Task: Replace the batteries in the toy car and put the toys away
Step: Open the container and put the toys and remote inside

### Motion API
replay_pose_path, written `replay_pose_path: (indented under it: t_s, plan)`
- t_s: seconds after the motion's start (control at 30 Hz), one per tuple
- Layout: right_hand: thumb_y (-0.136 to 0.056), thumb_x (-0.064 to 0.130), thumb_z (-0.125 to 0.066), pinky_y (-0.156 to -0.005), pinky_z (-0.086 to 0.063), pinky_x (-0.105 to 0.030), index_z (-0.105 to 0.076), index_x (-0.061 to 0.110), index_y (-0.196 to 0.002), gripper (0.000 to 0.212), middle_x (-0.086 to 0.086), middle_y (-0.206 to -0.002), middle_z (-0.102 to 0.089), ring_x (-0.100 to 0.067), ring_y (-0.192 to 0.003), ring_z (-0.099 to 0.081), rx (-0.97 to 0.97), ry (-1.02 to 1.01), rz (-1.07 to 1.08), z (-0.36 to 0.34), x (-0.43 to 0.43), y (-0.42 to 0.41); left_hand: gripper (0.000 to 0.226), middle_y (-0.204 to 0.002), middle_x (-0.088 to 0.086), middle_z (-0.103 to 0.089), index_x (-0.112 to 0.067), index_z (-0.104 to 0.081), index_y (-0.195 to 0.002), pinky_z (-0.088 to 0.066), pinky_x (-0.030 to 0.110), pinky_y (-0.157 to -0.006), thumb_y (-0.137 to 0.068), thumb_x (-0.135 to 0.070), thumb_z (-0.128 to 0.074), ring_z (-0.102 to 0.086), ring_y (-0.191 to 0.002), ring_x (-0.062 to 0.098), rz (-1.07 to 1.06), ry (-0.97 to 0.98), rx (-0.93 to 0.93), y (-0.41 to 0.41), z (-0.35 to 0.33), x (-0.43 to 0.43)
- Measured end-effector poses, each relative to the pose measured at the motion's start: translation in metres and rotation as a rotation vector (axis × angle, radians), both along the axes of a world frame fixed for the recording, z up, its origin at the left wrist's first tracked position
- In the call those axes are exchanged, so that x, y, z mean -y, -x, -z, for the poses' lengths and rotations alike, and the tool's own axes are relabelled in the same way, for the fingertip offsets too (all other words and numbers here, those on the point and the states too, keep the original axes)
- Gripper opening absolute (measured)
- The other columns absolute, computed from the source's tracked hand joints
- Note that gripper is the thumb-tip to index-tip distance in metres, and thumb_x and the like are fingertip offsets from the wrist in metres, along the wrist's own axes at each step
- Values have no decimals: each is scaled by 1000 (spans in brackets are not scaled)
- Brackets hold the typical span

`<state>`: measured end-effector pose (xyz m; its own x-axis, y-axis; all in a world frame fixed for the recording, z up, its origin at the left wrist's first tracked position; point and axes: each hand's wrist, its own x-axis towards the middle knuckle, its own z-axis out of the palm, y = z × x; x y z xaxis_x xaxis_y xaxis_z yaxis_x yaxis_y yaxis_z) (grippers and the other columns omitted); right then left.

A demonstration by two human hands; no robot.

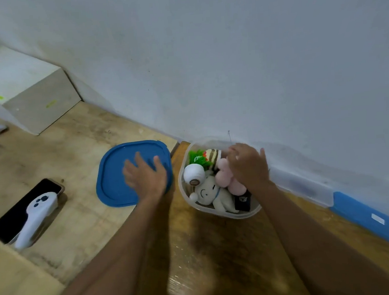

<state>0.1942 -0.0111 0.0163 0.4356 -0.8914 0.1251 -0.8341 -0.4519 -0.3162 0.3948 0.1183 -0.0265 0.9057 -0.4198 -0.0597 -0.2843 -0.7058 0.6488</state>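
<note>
Under the left hand (fingers straight) lies the blue lid.

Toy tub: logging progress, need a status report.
Tub open, full of soft toys. Left grip flat on blue lid beside it. Right grip among toys, hold unclear.

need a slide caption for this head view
Left hand on blue lid, right hand over plush toys in the clear tub
</note>
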Motion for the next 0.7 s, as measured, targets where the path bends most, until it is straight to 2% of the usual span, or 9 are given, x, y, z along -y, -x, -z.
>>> replay_pose_path:
  t_s: [0.07,0.1,0.17,0.2,0.3,0.43,0.53,0.6,0.7]
  plan:
    - [-88,37,-45,-112,-15,-59,-64,22,-114,36,-7,-133,-55,-26,-128,-46,-20,46,137,-3,-14,14,81,-163,22,2,-9,-8,-157,-7,54,-119,-98,-49,-46,2,-150,39,-171,-178,-135,-28,8,-21]
    - [-88,39,-50,-112,-14,-58,-58,25,-124,39,-9,-144,-44,-27,-137,-36,-85,29,200,-2,-21,21,88,-163,22,4,-8,-4,-157,-7,54,-119,-96,-50,-51,3,-150,38,-212,-244,-188,-41,13,-31]
    - [-89,35,-53,-112,-18,-55,-40,25,-137,51,-12,-155,-21,-31,-143,-19,-95,-141,280,5,-33,35,99,-161,21,-7,-5,-5,-155,-16,54,-118,-89,-51,-62,-8,-148,38,-235,-330,-267,-59,22,-48]
    - [-91,31,-53,-111,-25,-52,-32,22,-142,56,-13,-157,-16,-33,-143,-19,-44,-241,293,12,-37,41,102,-159,20,-15,-4,-8,-154,-23,53,-115,-85,-51,-67,-17,-144,38,-227,-357,-282,-64,26,-54]
    - [-91,18,-56,-101,-42,-44,-24,11,-144,62,-17,-151,-23,-34,-134,-34,102,-361,246,31,-46,50,104,-149,19,-27,-3,-18,-149,-30,52,-108,-77,-49,-77,-28,-137,37,-194,-381,-252,-68,31,-63]
    - [-75,-4,-57,-90,-52,-53,-37,11,-132,62,-18,-131,-45,-35,-118,-49,286,-352,269,32,-51,52,107,-138,21,-34,0,-32,-138,-41,46,-105,-62,-51,-88,-37,-126,35,-237,-388,-364,-77,24,-61]
    - [-76,-11,-51,-82,-53,-46,-43,7,-121,49,-17,-117,-51,-32,-106,-54,358,-319,264,28,-54,53,111,-134,21,-37,-1,-34,-135,-46,45,-101,-55,-51,-91,-40,-122,34,-269,-365,-439,-82,24,-60]
    - [-77,-13,-50,-79,-52,-43,-43,7,-118,46,-16,-114,-51,-30,-103,-53,371,-311,261,27,-57,51,99,-134,21,-38,-3,-37,-134,-48,46,-98,-61,-45,-90,-41,-122,36,-308,-268,-477,-85,30,-60]
    - [-76,-13,-50,-83,-53,-50,-42,9,-121,50,-16,-116,-51,-31,-106,-53,362,-289,253,30,-57,52,49,-124,19,-54,1,-53,-119,-53,46,-91,-85,-29,-70,-54,-110,37,-304,-46,-482,-85,33,-59]
